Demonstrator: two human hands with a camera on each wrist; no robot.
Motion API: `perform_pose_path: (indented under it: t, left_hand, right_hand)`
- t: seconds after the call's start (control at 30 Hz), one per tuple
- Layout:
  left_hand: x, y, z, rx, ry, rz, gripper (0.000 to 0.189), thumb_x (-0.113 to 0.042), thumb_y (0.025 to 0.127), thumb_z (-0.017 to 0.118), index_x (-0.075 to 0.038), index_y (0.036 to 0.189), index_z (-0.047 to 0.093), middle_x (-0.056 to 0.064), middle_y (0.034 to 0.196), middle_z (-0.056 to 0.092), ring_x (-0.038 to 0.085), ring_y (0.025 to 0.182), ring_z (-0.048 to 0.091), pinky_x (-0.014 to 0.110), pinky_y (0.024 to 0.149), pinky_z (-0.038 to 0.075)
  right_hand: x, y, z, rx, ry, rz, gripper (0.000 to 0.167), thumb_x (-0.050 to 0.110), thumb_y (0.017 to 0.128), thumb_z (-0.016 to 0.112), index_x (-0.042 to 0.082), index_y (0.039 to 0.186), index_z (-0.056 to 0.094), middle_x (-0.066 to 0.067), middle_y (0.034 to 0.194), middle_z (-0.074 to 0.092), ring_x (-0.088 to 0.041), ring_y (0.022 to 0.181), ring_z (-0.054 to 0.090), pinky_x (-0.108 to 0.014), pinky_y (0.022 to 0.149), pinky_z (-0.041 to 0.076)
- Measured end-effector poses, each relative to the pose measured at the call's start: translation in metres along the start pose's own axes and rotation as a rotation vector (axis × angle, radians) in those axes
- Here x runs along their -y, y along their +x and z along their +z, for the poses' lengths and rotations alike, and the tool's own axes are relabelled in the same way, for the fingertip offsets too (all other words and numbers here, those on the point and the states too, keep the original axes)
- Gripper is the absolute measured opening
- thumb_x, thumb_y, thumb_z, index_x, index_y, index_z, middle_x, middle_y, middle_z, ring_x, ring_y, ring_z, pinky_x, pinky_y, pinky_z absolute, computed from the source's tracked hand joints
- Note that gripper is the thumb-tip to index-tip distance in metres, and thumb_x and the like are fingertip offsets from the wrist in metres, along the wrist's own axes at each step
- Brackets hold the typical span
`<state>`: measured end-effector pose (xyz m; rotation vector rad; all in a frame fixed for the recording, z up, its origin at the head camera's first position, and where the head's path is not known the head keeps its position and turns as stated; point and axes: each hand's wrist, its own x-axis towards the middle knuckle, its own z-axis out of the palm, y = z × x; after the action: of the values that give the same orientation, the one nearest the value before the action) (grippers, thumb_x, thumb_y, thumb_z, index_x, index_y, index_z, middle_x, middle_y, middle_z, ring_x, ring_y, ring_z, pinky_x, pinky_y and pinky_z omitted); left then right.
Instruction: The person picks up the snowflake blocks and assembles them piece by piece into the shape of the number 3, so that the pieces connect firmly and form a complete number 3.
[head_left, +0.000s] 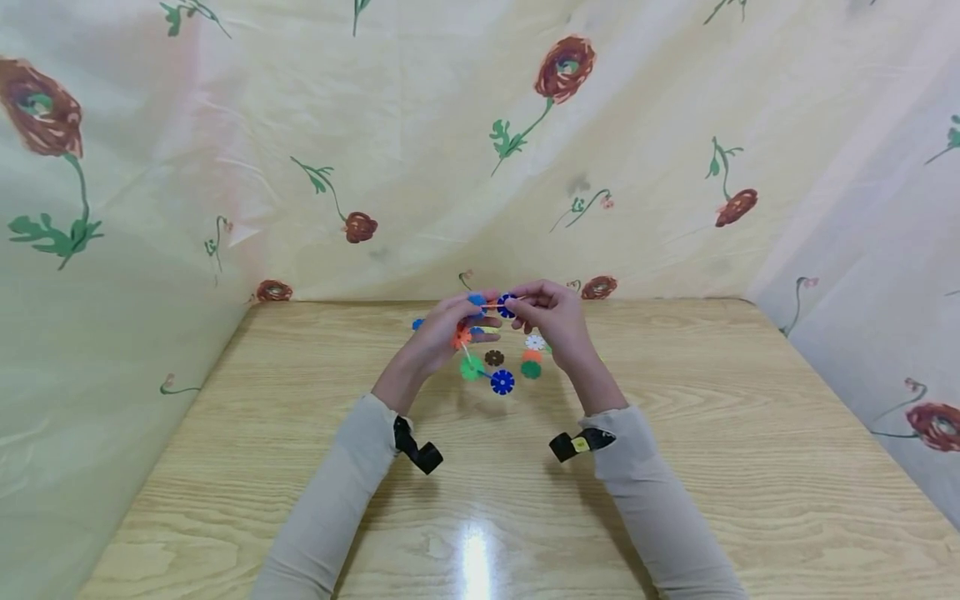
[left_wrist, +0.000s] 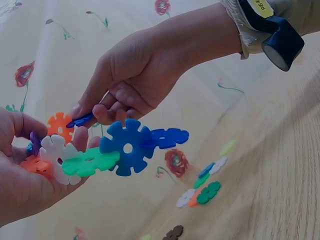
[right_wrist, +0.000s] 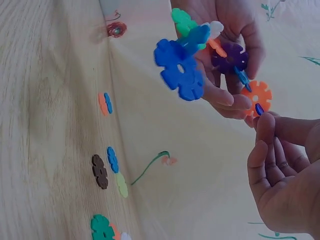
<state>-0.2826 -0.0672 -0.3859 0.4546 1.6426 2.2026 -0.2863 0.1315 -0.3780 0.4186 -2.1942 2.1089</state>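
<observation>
A chain of notched plastic flower discs hangs in the air between both hands. My left hand (head_left: 438,333) holds it, with a purple disc (right_wrist: 230,59) and a white disc (left_wrist: 56,157) against the palm and fingers. From there a green disc (left_wrist: 90,161), a blue disc (left_wrist: 135,159) and a dark blue end disc (head_left: 502,382) dangle. At the chain's other end sits an orange disc (right_wrist: 263,92). My right hand (head_left: 558,321) pinches a dark blue disc (left_wrist: 81,121) between thumb and finger; it meets the orange disc's edge.
Loose discs lie on the wooden table (head_left: 675,467) below and behind the hands: a brown disc (head_left: 494,357), a dark green disc (head_left: 531,369), a white one (head_left: 535,342) and several others. A flowered curtain (head_left: 420,150) borders the table at the back and sides.
</observation>
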Motion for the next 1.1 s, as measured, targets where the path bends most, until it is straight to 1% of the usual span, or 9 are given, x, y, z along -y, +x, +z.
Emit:
perform_pose_path:
  t: [0.13, 0.3, 0.43, 0.57, 0.73, 0.93, 0.97, 1.03, 1.1]
  left_hand:
    - [0.002, 0.000, -0.001, -0.011, 0.021, -0.029, 0.035, -0.015, 0.109, 0.044, 0.003, 0.137, 0.055, 0.011, 0.128, 0.060, 0.018, 0.103, 0.065, 0.054, 0.109, 0.048]
    - [0.007, 0.001, -0.006, -0.030, 0.142, -0.039, 0.032, -0.021, 0.107, 0.056, 0.000, 0.129, 0.062, 0.008, 0.122, 0.066, 0.025, 0.109, 0.065, 0.043, 0.100, 0.057]
    - [0.009, 0.002, -0.011, -0.003, 0.211, -0.055, 0.031, -0.019, 0.107, 0.055, 0.000, 0.130, 0.062, 0.013, 0.129, 0.066, 0.038, 0.120, 0.062, 0.047, 0.104, 0.054]
    - [0.012, 0.003, -0.013, 0.031, 0.232, -0.087, 0.029, -0.017, 0.107, 0.054, -0.001, 0.129, 0.060, 0.015, 0.134, 0.064, 0.043, 0.126, 0.060, 0.049, 0.107, 0.052]
    - [0.019, 0.006, -0.013, 0.036, 0.217, -0.120, 0.028, -0.015, 0.106, 0.056, 0.001, 0.128, 0.060, 0.014, 0.129, 0.065, 0.048, 0.129, 0.056, 0.049, 0.106, 0.052]
    - [0.026, 0.007, -0.016, 0.048, 0.249, -0.147, 0.026, -0.013, 0.105, 0.057, 0.001, 0.126, 0.058, 0.022, 0.130, 0.063, 0.052, 0.127, 0.055, 0.056, 0.107, 0.049]
    - [0.027, 0.007, -0.016, 0.044, 0.258, -0.149, 0.025, -0.013, 0.104, 0.058, 0.001, 0.125, 0.058, 0.022, 0.128, 0.064, 0.052, 0.126, 0.056, 0.056, 0.107, 0.049]
    - [0.029, 0.008, -0.017, 0.045, 0.268, -0.158, 0.024, -0.013, 0.104, 0.058, 0.000, 0.124, 0.058, 0.026, 0.130, 0.062, 0.052, 0.125, 0.056, 0.055, 0.107, 0.049]
    - [0.031, 0.008, -0.018, 0.048, 0.269, -0.162, 0.023, -0.012, 0.104, 0.058, 0.001, 0.123, 0.058, 0.031, 0.133, 0.060, 0.052, 0.125, 0.056, 0.055, 0.108, 0.049]
  right_hand:
    - [-0.001, 0.001, -0.002, 0.011, -0.034, 0.021, 0.021, 0.011, 0.094, 0.074, -0.004, 0.107, 0.069, 0.005, 0.076, 0.073, -0.009, 0.060, 0.067, -0.022, 0.056, 0.055]
    - [-0.003, 0.002, -0.005, 0.048, -0.111, 0.051, 0.021, 0.016, 0.093, 0.077, -0.002, 0.102, 0.069, 0.003, 0.075, 0.074, -0.012, 0.060, 0.067, -0.027, 0.056, 0.055]
    - [-0.004, 0.003, -0.007, 0.085, -0.164, 0.091, 0.020, 0.017, 0.092, 0.077, 0.000, 0.099, 0.070, 0.001, 0.073, 0.074, -0.017, 0.061, 0.068, -0.025, 0.055, 0.052]
    - [-0.007, 0.005, -0.010, 0.114, -0.209, 0.129, 0.020, 0.016, 0.092, 0.077, -0.001, 0.099, 0.070, 0.003, 0.073, 0.074, -0.015, 0.061, 0.068, -0.026, 0.055, 0.053]
    - [-0.009, 0.005, -0.012, 0.129, -0.266, 0.172, 0.022, 0.017, 0.091, 0.078, -0.001, 0.101, 0.070, 0.002, 0.076, 0.074, -0.015, 0.065, 0.069, -0.034, 0.063, 0.058]
    - [-0.014, 0.004, -0.013, 0.167, -0.338, 0.191, 0.021, 0.020, 0.093, 0.077, 0.001, 0.101, 0.071, -0.003, 0.082, 0.073, -0.031, 0.080, 0.070, -0.049, 0.077, 0.060]
    - [-0.015, 0.005, -0.014, 0.181, -0.347, 0.194, 0.021, 0.020, 0.093, 0.076, 0.001, 0.101, 0.071, -0.005, 0.084, 0.073, -0.034, 0.083, 0.070, -0.052, 0.079, 0.059]
    - [-0.016, 0.005, -0.017, 0.214, -0.364, 0.192, 0.022, 0.021, 0.095, 0.075, 0.001, 0.103, 0.071, -0.010, 0.089, 0.072, -0.040, 0.088, 0.069, -0.056, 0.082, 0.058]
    - [-0.018, 0.006, -0.021, 0.249, -0.382, 0.181, 0.023, 0.022, 0.095, 0.073, 0.001, 0.104, 0.072, -0.015, 0.095, 0.072, -0.041, 0.090, 0.069, -0.057, 0.083, 0.058]
